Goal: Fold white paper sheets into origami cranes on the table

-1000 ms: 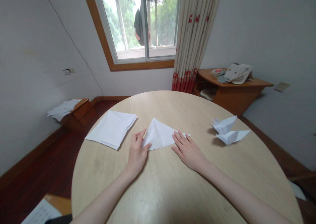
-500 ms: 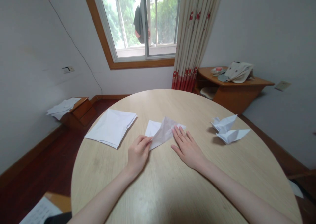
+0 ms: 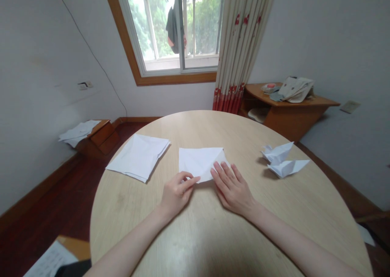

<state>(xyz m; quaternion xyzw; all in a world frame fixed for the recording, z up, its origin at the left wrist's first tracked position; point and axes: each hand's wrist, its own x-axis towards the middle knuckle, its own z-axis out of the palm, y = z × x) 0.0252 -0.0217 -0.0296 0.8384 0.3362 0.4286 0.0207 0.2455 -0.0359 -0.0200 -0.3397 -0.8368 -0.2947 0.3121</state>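
Observation:
A folded sheet of white paper lies on the round wooden table in front of me, with a diagonal crease or edge towards its right side. My left hand pinches its near edge between thumb and fingers. On the right part of the paper, my right hand rests palm down, its fingers stretched out and slightly apart. The paper's lower right portion is hidden beneath those fingers.
A stack of white paper sheets lies left on the table. Two folded paper birds, one nearer and one farther, stand at the right. Behind are a window, a curtain and a wooden desk with a bag.
The raised paper flap has come down towards me, so the sheet now lies flatter. My left hand has moved slightly right along the near edge; my right hand has shifted slightly nearer me.

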